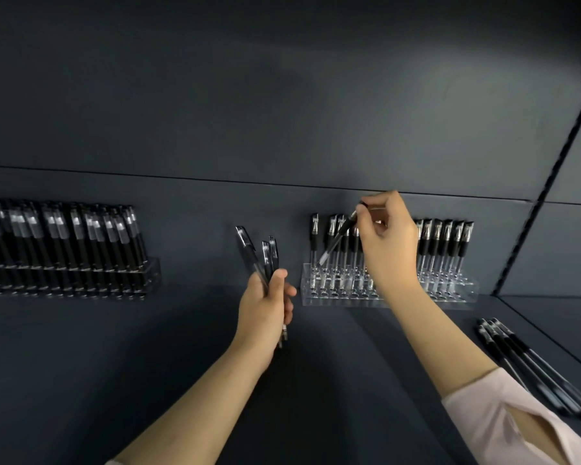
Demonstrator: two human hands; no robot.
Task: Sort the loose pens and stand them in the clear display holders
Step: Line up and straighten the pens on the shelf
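My left hand (267, 305) grips a small bundle of black pens (260, 255), caps pointing up, in front of the dark shelf wall. My right hand (388, 243) pinches one black pen (337, 238) by its upper end, tilted with its lower tip down-left over the left part of a clear display holder (457, 302). That holder has several black pens standing in its back rows, left and right of my hand. My right wrist hides the holder's middle. Several loose black pens (530, 364) lie flat on the shelf at the right.
A second clear holder (150, 273), packed with several black pens, stands at the left on the dark shelf (148, 364). A dark back wall rises behind both holders. A slotted upright (544, 196) runs diagonally at the right edge.
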